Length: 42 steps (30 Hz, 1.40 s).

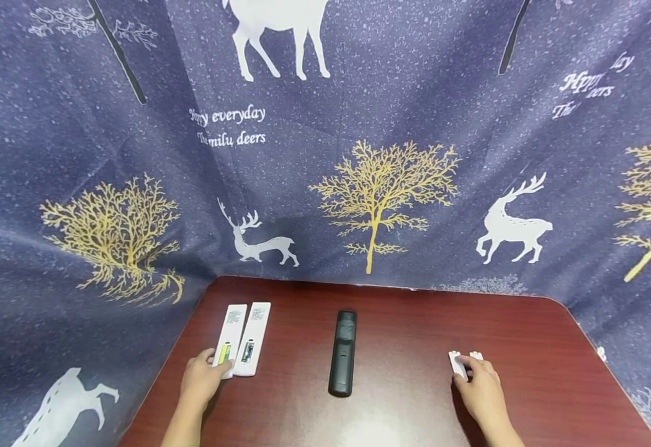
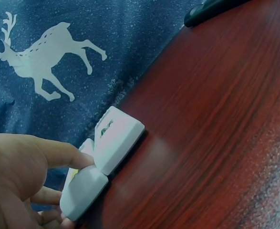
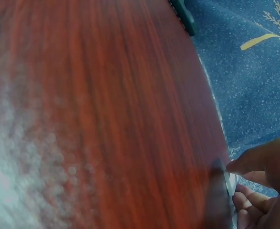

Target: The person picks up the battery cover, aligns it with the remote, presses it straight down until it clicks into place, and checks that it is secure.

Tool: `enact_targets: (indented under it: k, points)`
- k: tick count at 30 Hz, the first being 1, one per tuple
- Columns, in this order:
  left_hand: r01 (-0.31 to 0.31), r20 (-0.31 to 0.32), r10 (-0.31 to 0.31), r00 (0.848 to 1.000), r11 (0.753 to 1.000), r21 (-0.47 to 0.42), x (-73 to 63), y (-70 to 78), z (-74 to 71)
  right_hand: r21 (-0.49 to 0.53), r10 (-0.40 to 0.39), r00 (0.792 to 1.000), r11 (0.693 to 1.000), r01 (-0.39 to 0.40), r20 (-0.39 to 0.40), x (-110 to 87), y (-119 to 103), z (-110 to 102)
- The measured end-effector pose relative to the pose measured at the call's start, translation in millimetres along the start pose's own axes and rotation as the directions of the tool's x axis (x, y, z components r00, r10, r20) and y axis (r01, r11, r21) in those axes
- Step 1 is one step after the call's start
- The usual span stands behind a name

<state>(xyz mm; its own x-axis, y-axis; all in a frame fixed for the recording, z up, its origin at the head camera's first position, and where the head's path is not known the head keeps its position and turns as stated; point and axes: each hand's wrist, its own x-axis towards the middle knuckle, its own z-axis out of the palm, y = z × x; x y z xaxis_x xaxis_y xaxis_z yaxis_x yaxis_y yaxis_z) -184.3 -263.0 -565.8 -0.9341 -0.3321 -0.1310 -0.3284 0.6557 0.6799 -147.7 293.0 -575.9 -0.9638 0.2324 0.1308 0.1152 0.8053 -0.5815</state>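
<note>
Two white remote controls lie face down side by side at the table's left, battery bays uncovered. My left hand [image 1: 201, 375] grips the lower end of the left white remote control [image 1: 234, 323], which has yellow-green batteries in its bay. In the left wrist view the thumb lies across this remote's near end. Dark batteries show in the right-hand remote [image 1: 255, 332], right beside it. Over at the right, my right hand [image 1: 480, 390] pinches a small white battery cover [image 1: 456, 361] between thumb and fingers. A second white cover [image 1: 476, 355] lies beside it, partly hidden by the fingers.
A black remote control [image 1: 342, 357] lies back up at mid-table, between the two hands. The reddish-brown wooden table [image 1: 403, 347] has rounded far corners. Dark blue cloth [image 1: 303, 155] printed with deer and trees hangs behind the table and at both sides.
</note>
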Motion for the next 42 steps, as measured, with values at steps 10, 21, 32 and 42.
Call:
enact_targets:
  k: [10, 21, 32, 42]
  points:
    - [0.042, -0.004, -0.043, 0.999, 0.989, -0.139, -2.7, 0.6, 5.3, -0.014, -0.022, 1.000, 1.000, 0.021, -0.009, 0.0, -2.5, 0.4]
    - [0.097, -0.006, -0.100, 0.995, 0.976, -0.195, -3.8, 5.0, 6.1, 0.009, -0.074, 0.994, 0.997, 0.075, -0.086, -1.0, -3.0, 4.4]
    - [0.077, -0.025, -0.083, 0.996, 0.981, -0.176, -0.5, 2.5, 6.9, 0.006, -0.051, 0.997, 0.999, 0.052, -0.061, -1.9, -5.3, 4.0]
    - [0.116, 0.011, -0.115, 0.993, 0.977, -0.179, 0.2, 5.1, 7.4, 0.015, -0.006, 1.000, 1.000, 0.006, 0.020, -1.6, -9.7, 0.9]
